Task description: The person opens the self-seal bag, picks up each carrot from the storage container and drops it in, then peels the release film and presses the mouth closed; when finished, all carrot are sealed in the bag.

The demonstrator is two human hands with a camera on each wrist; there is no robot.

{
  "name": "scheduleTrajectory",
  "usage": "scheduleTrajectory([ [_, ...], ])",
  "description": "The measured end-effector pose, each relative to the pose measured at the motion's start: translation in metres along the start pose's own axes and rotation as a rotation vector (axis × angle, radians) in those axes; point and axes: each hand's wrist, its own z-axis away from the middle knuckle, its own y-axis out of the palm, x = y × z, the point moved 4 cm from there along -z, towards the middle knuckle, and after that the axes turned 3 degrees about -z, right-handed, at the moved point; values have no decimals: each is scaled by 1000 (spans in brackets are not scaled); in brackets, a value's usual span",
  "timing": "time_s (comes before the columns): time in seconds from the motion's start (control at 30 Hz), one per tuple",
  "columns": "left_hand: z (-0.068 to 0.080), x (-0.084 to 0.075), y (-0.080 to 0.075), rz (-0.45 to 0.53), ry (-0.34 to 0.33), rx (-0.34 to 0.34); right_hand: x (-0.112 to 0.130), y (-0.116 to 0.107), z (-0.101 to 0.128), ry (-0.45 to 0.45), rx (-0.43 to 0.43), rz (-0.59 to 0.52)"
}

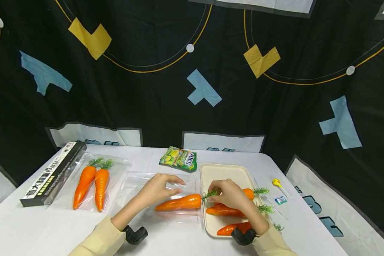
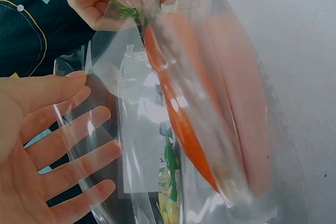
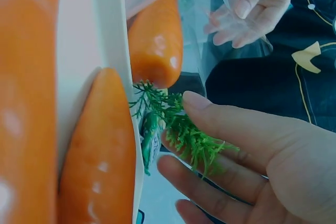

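An orange toy carrot (image 1: 179, 203) lies in a clear plastic bag (image 1: 136, 179), its green leafy top (image 3: 184, 129) reaching past the bag's right end. Beside that bag, my left hand (image 1: 160, 186) has its fingers spread; in the left wrist view, clear film overlaps the fingertips. Over the left edge of the cream tray (image 1: 206, 170), my right hand (image 1: 227, 192) has the leaves between thumb and fingers, which stand apart. Several more carrots rest in the tray, including one (image 1: 225, 210) under the right hand, partly hidden by the right arm.
At the left, two carrots (image 1: 84, 185) lie in another clear bag beside a long black box (image 1: 56, 174). A green snack packet (image 1: 179, 159) is at the back. Right of the tray are a yellow-headed item (image 1: 276, 182) and a small sachet (image 1: 281, 200).
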Motion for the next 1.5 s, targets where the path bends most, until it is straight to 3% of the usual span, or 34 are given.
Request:
scheduleTrajectory([
  [0.37, 0, 2, 2, 7, 11, 10, 7, 9, -7, 25, -84, -7],
  [1.0, 0, 1, 0, 47, 25, 19, 25, 32, -35, 40, -59, -149],
  [1.27, 0, 1, 0, 16, 21, 6, 22, 31, -33, 23, -46, -117],
  [1.5, 0, -1, 1, 1, 12, 13, 15, 17, -18, 42, -26, -129],
])
